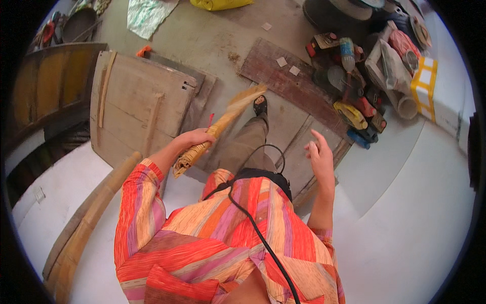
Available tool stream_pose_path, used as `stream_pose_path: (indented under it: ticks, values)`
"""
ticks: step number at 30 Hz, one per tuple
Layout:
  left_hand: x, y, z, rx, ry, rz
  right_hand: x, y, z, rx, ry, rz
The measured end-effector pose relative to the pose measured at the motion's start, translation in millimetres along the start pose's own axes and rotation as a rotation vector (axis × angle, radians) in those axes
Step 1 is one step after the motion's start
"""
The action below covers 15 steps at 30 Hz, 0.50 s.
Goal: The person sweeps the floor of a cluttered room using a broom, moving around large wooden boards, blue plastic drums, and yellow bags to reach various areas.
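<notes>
My left hand (196, 139) is closed around a long bundled brush of plant fibres, perhaps a hand broom (224, 121). Its rough, bound end juts out below my wrist, and its slightly blurred, frayed end points up and right, close to my sandalled foot (260, 105). A small red strip shows beside the bundle just above my fingers. On the right, my right hand (319, 152) is raised over wooden boards with its fingers partly spread and nothing in them.
A wooden panel (144, 98) leans at the left, near bamboo poles (87, 224). Reddish boards (273, 76) lie ahead with small pale squares on them. Bottles (347, 53), a yellow container (349, 115) and a white box with yellow tape (442, 98) crowd the right. A black cable hangs before me.
</notes>
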<state>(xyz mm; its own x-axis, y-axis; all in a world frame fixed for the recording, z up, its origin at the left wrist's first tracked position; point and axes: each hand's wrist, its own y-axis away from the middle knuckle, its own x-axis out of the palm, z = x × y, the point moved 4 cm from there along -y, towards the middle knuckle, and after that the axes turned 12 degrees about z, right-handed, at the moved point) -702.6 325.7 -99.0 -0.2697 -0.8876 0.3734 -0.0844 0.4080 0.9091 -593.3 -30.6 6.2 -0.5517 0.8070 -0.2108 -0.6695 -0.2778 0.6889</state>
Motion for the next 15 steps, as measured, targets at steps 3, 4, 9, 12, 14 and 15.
stream_pose_path:
  ticks: [3,4,9,12,14,15]
  values:
    - [17,-27,-7,0.05,0.009,0.18,13,53,-69,0.122,-0.109,-0.059]
    - [24,-38,-11,0.042,-0.013,0.194,18,76,-89,0.13,-0.121,-0.082]
    - [104,-118,-33,-0.015,0.222,0.449,53,174,-187,0.297,-0.166,-0.176]
    - [125,-195,-21,0.01,0.062,0.575,73,203,-201,0.405,-0.269,-0.244]
    - [125,-191,-32,0.027,-0.015,0.503,86,209,-192,0.466,-0.333,-0.283]
    - [124,-181,-41,0.004,0.049,0.469,92,213,-190,0.482,-0.349,-0.303]
